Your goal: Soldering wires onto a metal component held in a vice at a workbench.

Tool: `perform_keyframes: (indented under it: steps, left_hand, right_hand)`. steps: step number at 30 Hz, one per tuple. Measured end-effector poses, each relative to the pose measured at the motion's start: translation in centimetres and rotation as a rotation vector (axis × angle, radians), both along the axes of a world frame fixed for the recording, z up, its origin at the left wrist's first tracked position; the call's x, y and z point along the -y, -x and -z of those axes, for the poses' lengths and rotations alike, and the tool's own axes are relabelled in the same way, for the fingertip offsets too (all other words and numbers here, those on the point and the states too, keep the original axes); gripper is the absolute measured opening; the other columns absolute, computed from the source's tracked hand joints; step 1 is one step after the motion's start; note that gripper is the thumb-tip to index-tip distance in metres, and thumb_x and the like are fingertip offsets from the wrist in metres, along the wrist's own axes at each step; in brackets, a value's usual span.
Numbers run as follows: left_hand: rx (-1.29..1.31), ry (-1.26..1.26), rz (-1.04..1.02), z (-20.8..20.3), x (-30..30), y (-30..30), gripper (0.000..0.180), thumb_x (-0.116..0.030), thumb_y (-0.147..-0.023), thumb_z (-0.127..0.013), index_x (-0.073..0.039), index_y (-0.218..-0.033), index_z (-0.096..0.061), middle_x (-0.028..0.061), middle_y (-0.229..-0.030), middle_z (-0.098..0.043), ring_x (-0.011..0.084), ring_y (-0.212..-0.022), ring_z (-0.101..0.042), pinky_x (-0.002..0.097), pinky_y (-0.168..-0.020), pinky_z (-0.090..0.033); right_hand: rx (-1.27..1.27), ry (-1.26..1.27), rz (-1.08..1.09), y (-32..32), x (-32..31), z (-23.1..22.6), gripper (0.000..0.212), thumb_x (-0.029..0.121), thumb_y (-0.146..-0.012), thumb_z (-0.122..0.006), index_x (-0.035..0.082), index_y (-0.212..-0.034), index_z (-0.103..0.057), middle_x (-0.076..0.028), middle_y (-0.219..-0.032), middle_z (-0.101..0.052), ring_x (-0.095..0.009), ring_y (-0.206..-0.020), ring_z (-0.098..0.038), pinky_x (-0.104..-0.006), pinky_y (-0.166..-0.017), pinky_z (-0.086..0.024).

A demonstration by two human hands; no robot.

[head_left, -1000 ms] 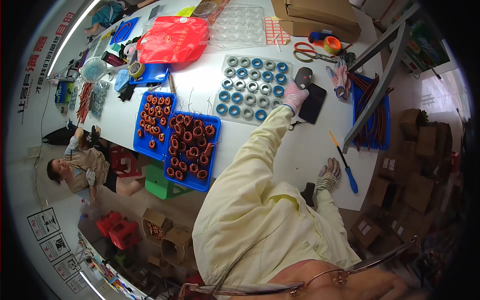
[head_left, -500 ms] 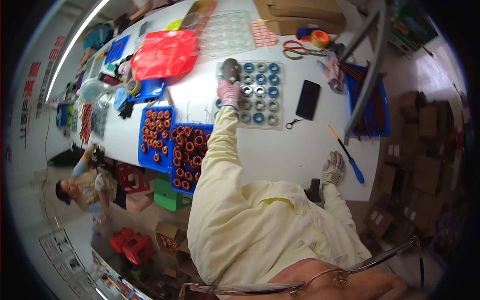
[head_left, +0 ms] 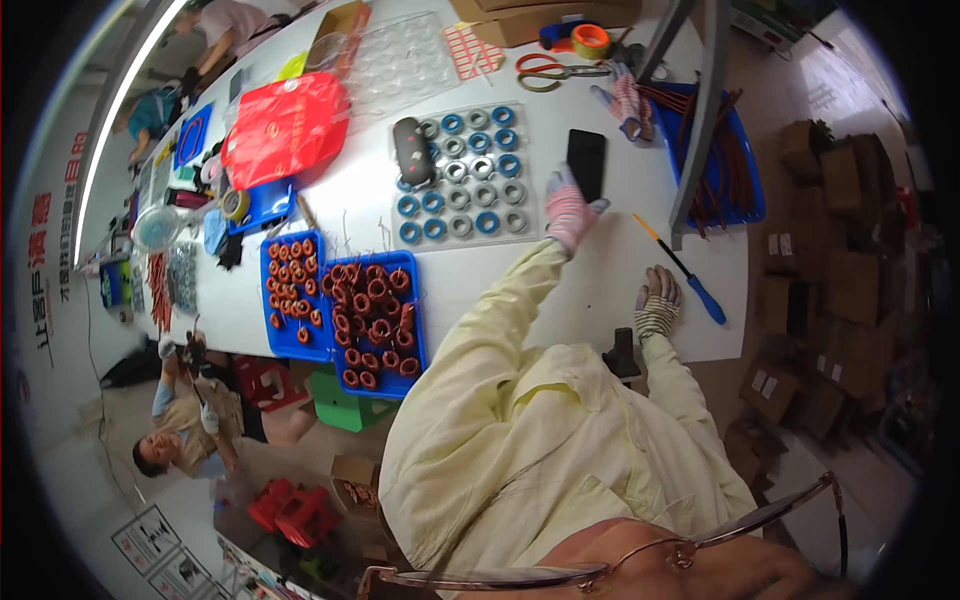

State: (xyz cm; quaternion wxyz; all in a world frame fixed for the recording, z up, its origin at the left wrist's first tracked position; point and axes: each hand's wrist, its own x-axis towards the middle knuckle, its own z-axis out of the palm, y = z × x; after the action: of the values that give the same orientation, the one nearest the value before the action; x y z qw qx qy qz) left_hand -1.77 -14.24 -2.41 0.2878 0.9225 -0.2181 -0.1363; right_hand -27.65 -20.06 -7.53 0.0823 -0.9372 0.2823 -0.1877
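My left hand (head_left: 570, 212), in a pink-and-white striped glove, is at the lower left of a black phone (head_left: 587, 165). Its thumb stands apart from the fingers, and I see nothing held. On the table's right side my right hand (head_left: 659, 300), in a pale striped glove, lies with fingers spread. A blue-handled screwdriver (head_left: 705, 300) with an orange shaft lies beside it. To the left is a clear tray (head_left: 533, 185) with rows of blue and grey rings (head_left: 459, 197). A dark rounded case (head_left: 413, 152) lies across its upper left part.
Blue trays of copper-coloured coils (head_left: 375, 325) stand at left, beside a red plastic bag (head_left: 285, 130). Red-handled scissors (head_left: 555, 72), orange tape (head_left: 590, 41) and a glove (head_left: 628, 103) lie at the back. A grey metal post (head_left: 700, 130) rises before a blue bin (head_left: 745, 205). A co-worker (head_left: 190, 430) sits at left.
My left hand has left the dark case and moved right to the phone. The small black ring item below the phone is no longer visible. My view has shifted; my right hand stays on the table.
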Motion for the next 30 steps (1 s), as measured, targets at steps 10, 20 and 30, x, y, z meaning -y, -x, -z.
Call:
perform_keyframes:
  steps: [10, 20, 30]
  left_hand:
    - [-0.157, -0.324, -0.163, 0.9, 4.3, -0.8, 0.104, -0.033, -0.062, -0.076, -0.003, -0.139, -0.013, 0.0193, -0.129, -0.039, 0.0314, -0.123, -0.037, 0.0417, -0.101, -0.033]
    - [-1.422, 1.26, -0.431, 4.5, 0.9, -8.0, 0.031, -0.009, -0.07, -0.07, -0.003, -0.094, -0.051, 0.0055, -0.069, -0.049, 0.0196, -0.058, -0.05, 0.0302, -0.05, -0.044]
    - [-0.476, 0.913, -0.543, -4.9, -5.6, -14.2, 0.064, -0.008, -0.062, -0.076, 0.002, -0.114, -0.04, 0.0083, -0.086, -0.059, 0.0194, -0.071, -0.06, 0.0306, -0.063, -0.05]
  right_hand:
    - [-0.048, -0.025, 0.001, 0.0, -0.2, -0.2, 0.044, 0.013, -0.078, -0.055, 0.014, -0.12, -0.046, -0.009, -0.127, -0.046, -0.029, -0.12, -0.04, -0.047, -0.101, -0.029]
    - [-0.025, -0.002, -0.027, -0.3, -0.1, -0.4, 0.044, 0.012, -0.078, -0.056, 0.013, -0.121, -0.046, -0.009, -0.127, -0.046, -0.029, -0.121, -0.04, -0.0469, -0.102, -0.029]
    - [-0.017, -0.005, 0.01, 0.1, -0.3, -0.1, 0.045, 0.011, -0.076, -0.057, 0.013, -0.119, -0.046, -0.01, -0.126, -0.047, -0.029, -0.12, -0.04, -0.0472, -0.101, -0.03]
